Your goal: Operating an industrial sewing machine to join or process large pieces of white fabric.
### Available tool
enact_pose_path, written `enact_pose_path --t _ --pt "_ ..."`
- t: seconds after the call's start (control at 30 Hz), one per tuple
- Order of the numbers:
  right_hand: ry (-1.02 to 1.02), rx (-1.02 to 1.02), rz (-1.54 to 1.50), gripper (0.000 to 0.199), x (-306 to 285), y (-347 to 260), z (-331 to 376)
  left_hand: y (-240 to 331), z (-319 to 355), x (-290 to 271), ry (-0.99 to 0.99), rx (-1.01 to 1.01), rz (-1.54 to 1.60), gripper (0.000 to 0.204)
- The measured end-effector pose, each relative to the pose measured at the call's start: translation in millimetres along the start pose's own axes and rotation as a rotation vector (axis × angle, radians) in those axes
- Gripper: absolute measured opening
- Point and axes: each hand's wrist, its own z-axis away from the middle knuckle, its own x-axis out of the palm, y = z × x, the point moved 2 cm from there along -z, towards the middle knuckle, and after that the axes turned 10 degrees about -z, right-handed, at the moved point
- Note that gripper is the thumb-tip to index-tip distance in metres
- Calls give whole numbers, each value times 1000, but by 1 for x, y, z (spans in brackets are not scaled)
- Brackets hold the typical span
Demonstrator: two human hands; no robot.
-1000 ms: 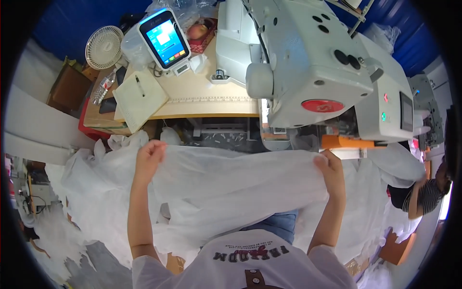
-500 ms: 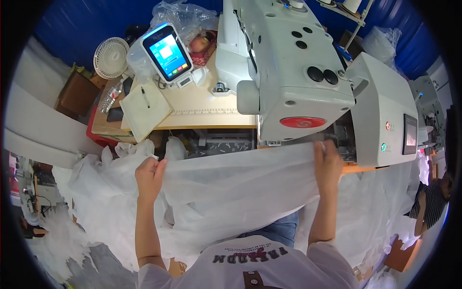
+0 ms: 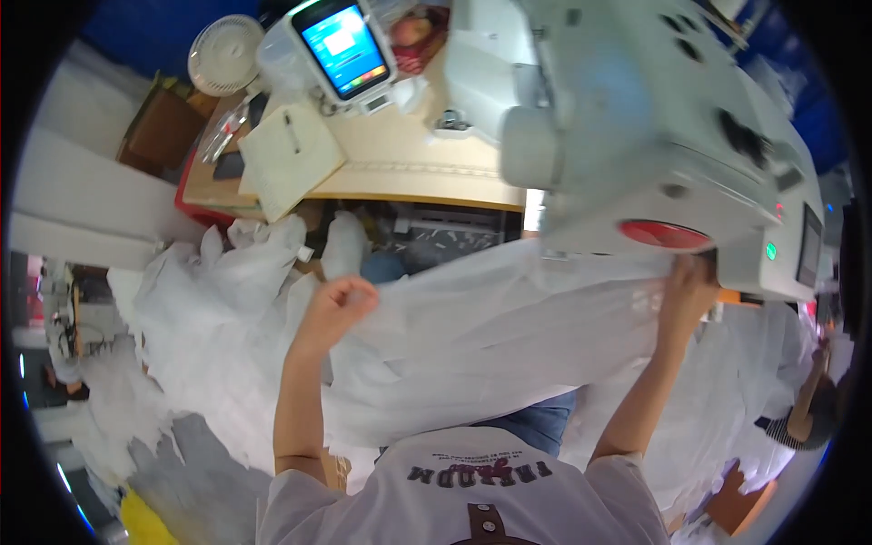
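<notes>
A wide sheet of thin white fabric (image 3: 490,336) stretches between my hands, over my lap and in front of the sewing machine (image 3: 627,173). My left hand (image 3: 334,313) has its fingers curled at the sheet's upper left edge, seemingly pinching it. At the other end, my right hand (image 3: 688,295) is closed on the fabric, close below the machine head's front. The machine head partly hides its fingertips. The needle area is hidden from this view, and the machine looks blurred.
A wooden worktable (image 3: 427,173) carries a lit touchscreen (image 3: 341,50), a notepad (image 3: 286,154) with a pen and a small white fan (image 3: 225,54). Heaped white fabric (image 3: 218,318) lies at left, more at right. A person in stripes (image 3: 795,427) is at the far right.
The whole view has shifted and blurred. My hands have shifted rightward in the picture with the sheet still spread between them; my right hand is now partly behind the machine head.
</notes>
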Motion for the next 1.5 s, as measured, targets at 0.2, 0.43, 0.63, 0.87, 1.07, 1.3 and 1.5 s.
enact_pose_path --t 0.2,0.43,0.63,0.87,1.07,1.3,1.5 --pt "227 300 -620 19 -2 33 32 -147 -76 -46 945 44 -1167 38" --pt "188 868 -1451 31 -12 56 75 -283 -59 -115 321 -523 -683 36" --pt "-817 534 -571 71 19 31 158 -261 58 -158 1119 112 -1084 52" --pt "-1036 327 -461 53 74 -24 196 -291 -3 -125 1006 -579 -954 65" --pt "-477 348 27 37 -75 220 187 -317 40 -150 779 -335 -317 35" --pt "-650 195 -744 21 -64 109 88 -157 136 -123 828 192 -399 39" --pt "-791 -471 -1370 74 -13 -356 89 -37 217 -88 638 182 -509 44"
